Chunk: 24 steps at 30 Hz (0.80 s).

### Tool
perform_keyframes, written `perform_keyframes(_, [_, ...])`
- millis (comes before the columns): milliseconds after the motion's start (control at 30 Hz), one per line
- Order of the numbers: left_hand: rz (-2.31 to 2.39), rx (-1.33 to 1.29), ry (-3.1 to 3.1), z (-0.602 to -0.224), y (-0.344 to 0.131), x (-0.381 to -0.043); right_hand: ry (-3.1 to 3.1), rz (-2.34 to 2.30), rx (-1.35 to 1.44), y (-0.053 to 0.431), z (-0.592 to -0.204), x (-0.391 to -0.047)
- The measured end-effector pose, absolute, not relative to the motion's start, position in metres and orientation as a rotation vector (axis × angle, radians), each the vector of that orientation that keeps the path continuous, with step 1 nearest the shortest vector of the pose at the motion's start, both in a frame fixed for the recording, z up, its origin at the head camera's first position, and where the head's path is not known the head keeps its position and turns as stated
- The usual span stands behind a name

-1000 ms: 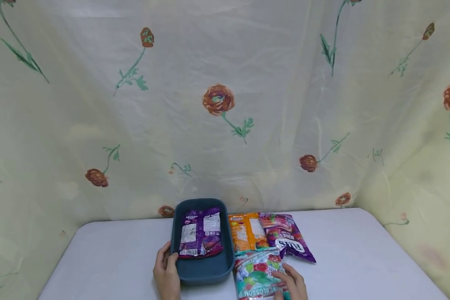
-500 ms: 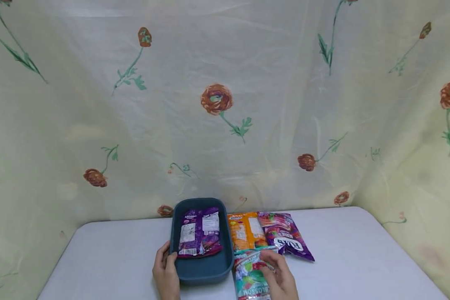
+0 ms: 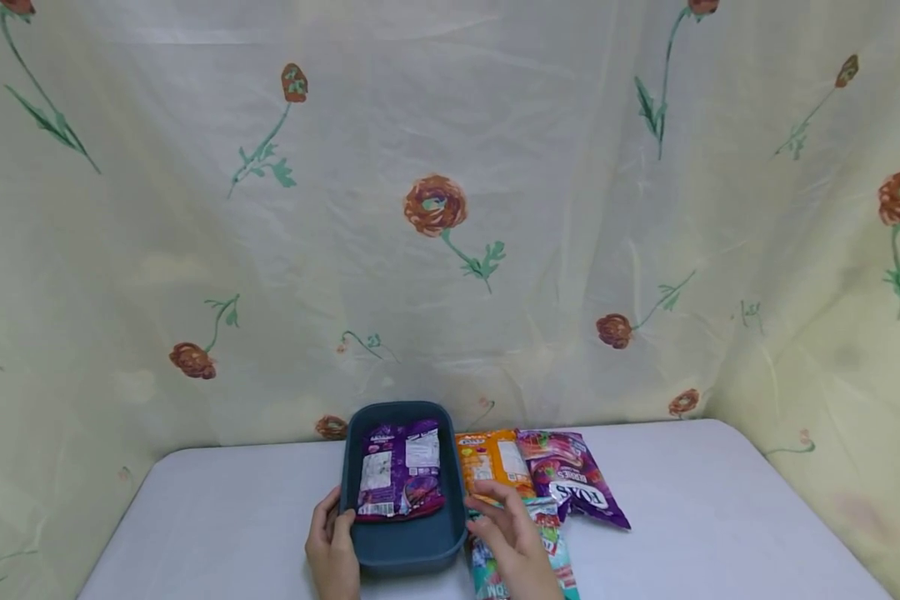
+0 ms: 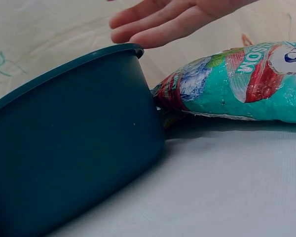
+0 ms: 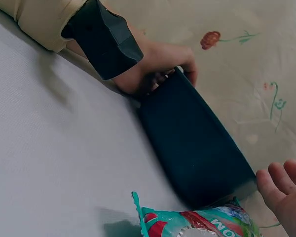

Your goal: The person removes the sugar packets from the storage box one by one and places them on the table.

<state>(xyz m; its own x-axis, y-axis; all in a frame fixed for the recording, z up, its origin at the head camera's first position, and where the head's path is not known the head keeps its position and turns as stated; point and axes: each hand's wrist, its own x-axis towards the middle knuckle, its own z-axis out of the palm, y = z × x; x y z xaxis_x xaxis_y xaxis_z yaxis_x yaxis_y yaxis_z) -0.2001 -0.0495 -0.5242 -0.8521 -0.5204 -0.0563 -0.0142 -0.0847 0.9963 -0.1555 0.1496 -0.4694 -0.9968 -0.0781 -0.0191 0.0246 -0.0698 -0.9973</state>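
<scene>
A dark blue plastic bin [image 3: 412,547] stands on the table, with a purple candy bag [image 3: 399,471] lying in it. My left hand [image 3: 332,546] grips the bin's left wall, thumb over the rim. On the opposite side, my right hand [image 3: 516,546] reaches over a teal candy bag [image 3: 565,575], its fingertips right at the bin's right rim. The left wrist view shows those right-hand fingers [image 4: 158,24] fairly straight and holding nothing. The teal bag [image 4: 227,84] lies against the bin's side, partly hidden under my right hand in the head view.
Right of the bin lies an orange candy bag [image 3: 487,454], with a purple Fox's berries bag [image 3: 581,487] beside it. Behind the white table [image 3: 720,517] hangs a flower-patterned curtain [image 3: 532,275], which also closes off both sides.
My right hand has moved left and forward from the teal bag to the bin's right rim. My left hand has kept its grip on the bin.
</scene>
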Motion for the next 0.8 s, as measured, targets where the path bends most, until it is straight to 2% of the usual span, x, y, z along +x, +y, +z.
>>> perform_keyframes(800, [-2.001,0.569,-1.835,-0.524,-0.049,-0.199,2.216,-2.062,-0.154,0.141,-0.458,-0.170])
